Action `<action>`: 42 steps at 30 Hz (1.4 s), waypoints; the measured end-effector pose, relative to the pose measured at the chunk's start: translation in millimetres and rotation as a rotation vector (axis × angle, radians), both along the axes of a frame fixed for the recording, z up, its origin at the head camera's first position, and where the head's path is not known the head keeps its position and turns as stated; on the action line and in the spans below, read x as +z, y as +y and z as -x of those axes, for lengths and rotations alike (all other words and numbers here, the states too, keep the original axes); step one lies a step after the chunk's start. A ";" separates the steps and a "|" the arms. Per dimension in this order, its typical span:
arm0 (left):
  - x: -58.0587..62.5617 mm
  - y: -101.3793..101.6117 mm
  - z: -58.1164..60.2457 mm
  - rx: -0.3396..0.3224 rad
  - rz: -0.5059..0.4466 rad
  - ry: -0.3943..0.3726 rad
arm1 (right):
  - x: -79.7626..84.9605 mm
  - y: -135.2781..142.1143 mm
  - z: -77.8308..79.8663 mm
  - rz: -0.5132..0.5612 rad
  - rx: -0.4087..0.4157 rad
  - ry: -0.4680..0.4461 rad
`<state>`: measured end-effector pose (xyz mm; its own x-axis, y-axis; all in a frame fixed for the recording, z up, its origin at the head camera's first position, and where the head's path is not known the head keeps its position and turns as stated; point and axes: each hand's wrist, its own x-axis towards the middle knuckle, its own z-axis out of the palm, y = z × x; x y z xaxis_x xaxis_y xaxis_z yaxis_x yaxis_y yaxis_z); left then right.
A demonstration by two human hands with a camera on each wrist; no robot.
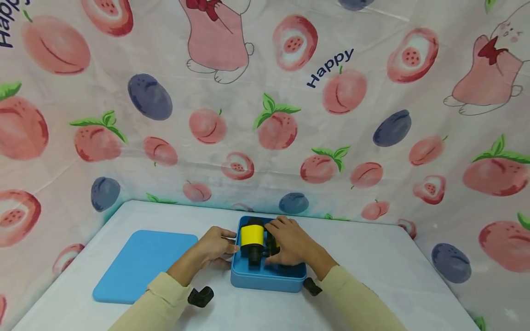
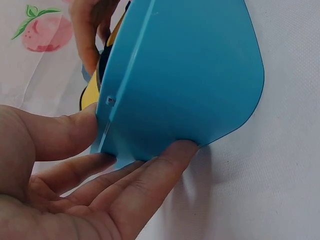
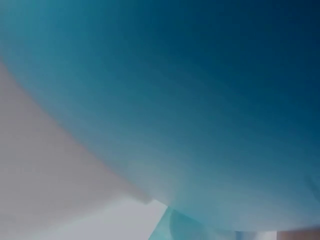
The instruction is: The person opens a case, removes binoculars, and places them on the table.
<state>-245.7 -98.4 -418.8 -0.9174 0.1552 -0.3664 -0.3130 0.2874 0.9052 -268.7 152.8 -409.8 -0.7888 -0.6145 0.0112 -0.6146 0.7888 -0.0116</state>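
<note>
Your left hand (image 1: 215, 246): fingers extended with little bend, thumb apart from them. In the left wrist view the thumb tip meets the rim of the blue box (image 1: 267, 281) and the fingertips lie against the outside of its wall.

Your right hand (image 1: 291, 241): palm down over the right half of the box, thumb and fingers bent and set apart, holding the right barrel of the black-and-yellow binoculars (image 1: 252, 235). Most of that barrel is hidden under your hand; the right wrist view is a blurred blue surface and does not show your grip.

Binoculars: inside the box, left barrel in plain sight with its broad yellow band, narrower black end toward you, black bridge between the barrels.

Box: open side up, on the white table (image 1: 352, 266), between your hands.

Flat blue lid (image 1: 142, 264): lying on the table, left of the box and apart from it, partly behind your left forearm.

Beyond the table's far edge: a pale cloth (image 1: 252, 188) printed with peaches, dark blue fruit, rabbits and the word "Happy".
</note>
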 end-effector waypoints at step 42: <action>0.9 0.7 -1.8 0.030 0.007 -0.012 | 53.5 21.8 -13.6 0.033 0.037 -0.009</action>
<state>-243.9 -97.8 -417.8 -0.9171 0.1249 -0.3787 -0.3326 0.2843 0.8992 -255.1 174.7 -356.2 -0.7659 -0.6424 0.0254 -0.6429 0.7648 -0.0427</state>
